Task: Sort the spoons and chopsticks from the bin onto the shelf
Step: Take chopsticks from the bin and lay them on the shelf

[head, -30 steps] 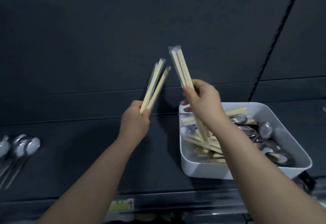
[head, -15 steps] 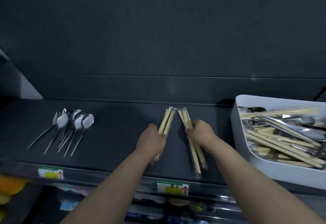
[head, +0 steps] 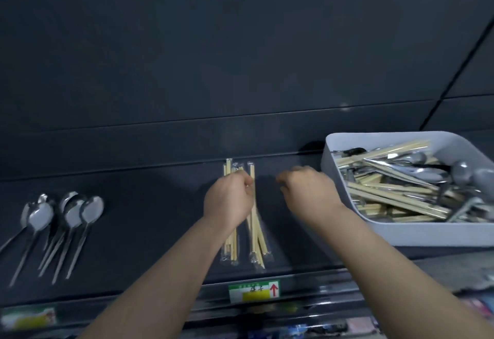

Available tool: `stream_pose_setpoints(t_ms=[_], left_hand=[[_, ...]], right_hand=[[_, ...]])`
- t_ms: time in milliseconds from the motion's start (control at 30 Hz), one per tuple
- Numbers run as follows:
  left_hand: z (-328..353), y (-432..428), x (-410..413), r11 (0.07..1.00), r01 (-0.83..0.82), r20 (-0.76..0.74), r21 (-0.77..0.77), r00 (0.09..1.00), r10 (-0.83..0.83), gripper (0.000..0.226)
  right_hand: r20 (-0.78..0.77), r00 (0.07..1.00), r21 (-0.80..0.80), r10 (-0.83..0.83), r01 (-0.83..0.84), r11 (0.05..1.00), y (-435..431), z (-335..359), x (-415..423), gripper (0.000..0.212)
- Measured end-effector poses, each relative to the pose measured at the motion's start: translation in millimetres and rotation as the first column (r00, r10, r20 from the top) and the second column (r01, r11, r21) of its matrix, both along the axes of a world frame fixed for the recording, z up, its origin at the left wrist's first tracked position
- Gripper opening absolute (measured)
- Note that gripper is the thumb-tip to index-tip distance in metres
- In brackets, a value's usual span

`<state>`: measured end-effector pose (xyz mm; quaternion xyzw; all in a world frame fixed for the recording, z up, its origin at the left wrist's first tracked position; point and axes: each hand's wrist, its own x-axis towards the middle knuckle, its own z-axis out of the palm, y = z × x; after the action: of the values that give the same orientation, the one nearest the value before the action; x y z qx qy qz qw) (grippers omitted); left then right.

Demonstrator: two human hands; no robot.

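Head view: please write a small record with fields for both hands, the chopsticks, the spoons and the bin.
left hand: grips chopsticks lying on shelf
right hand: empty, loosely curled, between chopsticks and bin
spoons: laid together, left on shelf
bin: right on shelf, more of both inside, mixed

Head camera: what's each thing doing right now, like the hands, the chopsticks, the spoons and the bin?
Left hand: grips the wrapped chopsticks on the shelf.
Right hand: holds nothing, fingers loosely curled, above the shelf.
Wrapped chopsticks: lying bunched on the shelf, in clear wrappers.
Spoons: lying side by side on the shelf, at the left.
Bin: at the right, full of mixed cutlery.
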<state>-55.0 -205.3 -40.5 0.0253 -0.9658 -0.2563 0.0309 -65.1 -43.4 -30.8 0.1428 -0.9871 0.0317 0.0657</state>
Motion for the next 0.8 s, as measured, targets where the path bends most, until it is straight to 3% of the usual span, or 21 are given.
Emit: stream_pose_setpoints(t_ms=[133, 333, 467, 567, 667, 800], left_hand=[[20.9, 47.0, -16.6, 0.995, 0.073, -0.084, 0.068, 0.994, -0.067, 0.021], [39.1, 146.5, -26.3, 0.939, 0.33, -0.127, 0.095, 0.94, -0.318, 0.021], [34.0, 207.3, -30.0, 0.843, 0.534, -0.012, -0.066, 0.844, -0.536, 0.021], [21.0, 241.0, -35.2, 0.77, 0.614, 0.126, -0.171, 0.789, -0.601, 0.024], [12.5, 260.9, -40.7, 0.724, 0.629, 0.201, -0.282, 0.777, -0.597, 0.025], [19.4, 267.0, -47.3, 0.692, 0.54, 0.133, -0.479, 0.824, -0.551, 0.022]], right_hand=[[-0.124, 0.984, -0.068, -0.131, 0.123, 0.99, 54.5, 19.4, 11.1, 0.021], [-0.056, 0.929, -0.081, -0.365, 0.36, 0.929, 164.9, 27.3, 26.1, 0.027], [-0.003, 0.893, -0.06, -0.451, 0.45, 0.891, 229.5, 23.3, 29.8, 0.029], [0.094, 0.905, -0.089, -0.414, 0.422, 0.902, 256.9, 17.1, 24.9, 0.03], [0.186, 0.939, -0.152, -0.288, 0.317, 0.936, 272.6, 8.8, 19.7, 0.038], [0.159, 0.926, 0.016, -0.341, 0.343, 0.939, 290.7, 12.2, 18.1, 0.038]])
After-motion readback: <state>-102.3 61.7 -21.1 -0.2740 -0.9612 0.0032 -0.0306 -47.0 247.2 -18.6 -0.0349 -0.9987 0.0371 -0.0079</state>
